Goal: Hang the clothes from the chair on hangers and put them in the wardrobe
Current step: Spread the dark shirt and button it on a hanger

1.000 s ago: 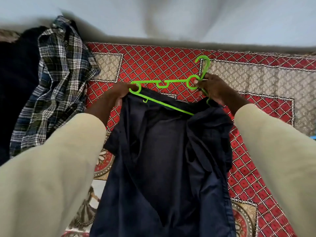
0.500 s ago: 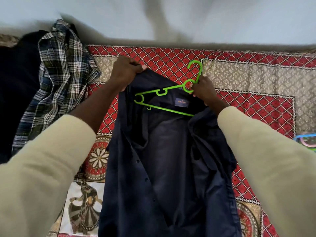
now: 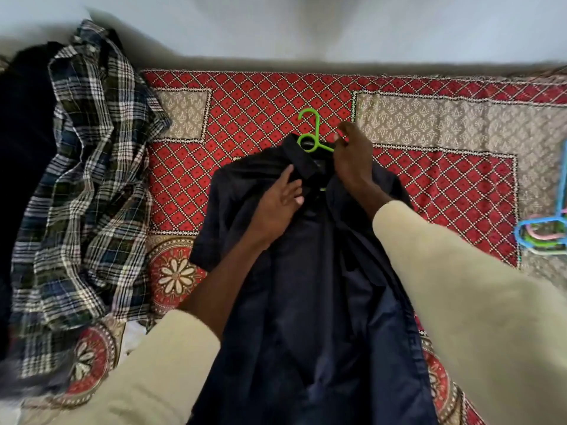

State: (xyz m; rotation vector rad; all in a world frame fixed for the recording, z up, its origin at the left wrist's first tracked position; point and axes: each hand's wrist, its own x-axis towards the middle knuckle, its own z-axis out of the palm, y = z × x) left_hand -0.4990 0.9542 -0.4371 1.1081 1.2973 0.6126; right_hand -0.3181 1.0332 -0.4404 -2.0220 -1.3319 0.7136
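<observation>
A dark navy shirt (image 3: pixel 306 286) lies spread over the red patterned bedspread (image 3: pixel 239 111), its collar towards the wall. A green plastic hanger (image 3: pixel 310 130) sits inside it, with only the hook and neck ring showing above the collar. My right hand (image 3: pixel 352 157) grips the hanger's right arm just beside the ring. My left hand (image 3: pixel 277 204) lies on the shirt's left front below the collar, fingers extended against the cloth. Whether it pinches the fabric is not visible.
A checked shirt (image 3: pixel 86 179) lies crumpled at the left, partly over a dark garment (image 3: pixel 21 142). Several coloured hangers (image 3: pixel 543 237) lie at the right edge of the bedspread. A pale wall (image 3: pixel 306 29) runs along the far side.
The hanger has gone inside the shirt; only its hook shows now. My left hand let go of the left shoulder and came down onto the front. The shirt's left shoulder now covers the hanger arm.
</observation>
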